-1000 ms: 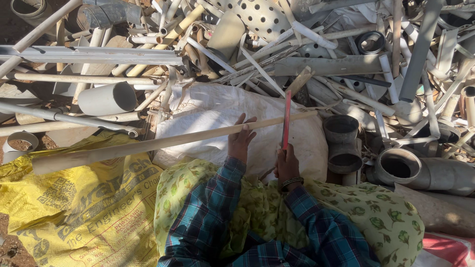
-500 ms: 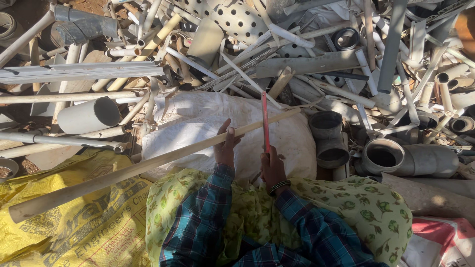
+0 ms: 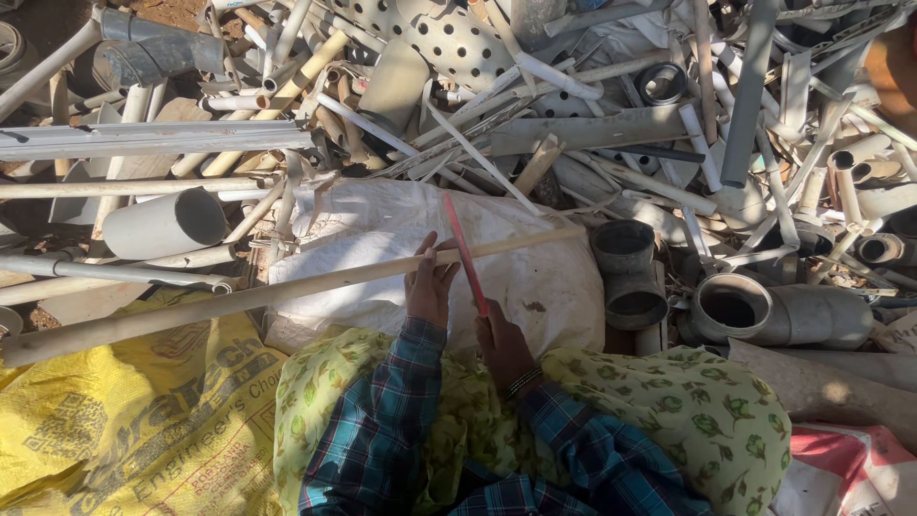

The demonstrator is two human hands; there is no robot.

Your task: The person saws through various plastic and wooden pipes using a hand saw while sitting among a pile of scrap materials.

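A long cream plastic pipe (image 3: 239,301) lies slanted across a white woven sack (image 3: 382,229), running from the lower left up to the middle. My left hand (image 3: 430,282) grips this pipe from below. My right hand (image 3: 501,339) holds a thin red blade (image 3: 465,253) that stands upright and crosses the pipe just right of my left hand. Both arms wear blue plaid sleeves, and a green leaf-print cloth (image 3: 688,411) covers my lap.
A heap of grey and cream pipe scraps (image 3: 611,124) fills the far half. A short wide grey pipe (image 3: 167,225) lies at the left, pipe fittings (image 3: 626,272) and a wide socket (image 3: 735,306) at the right. A yellow printed sack (image 3: 115,420) covers the lower left.
The view has drifted, so the pile sits further left in frame. The red blade leans more to the left across the pipe. Both hands keep their grips.
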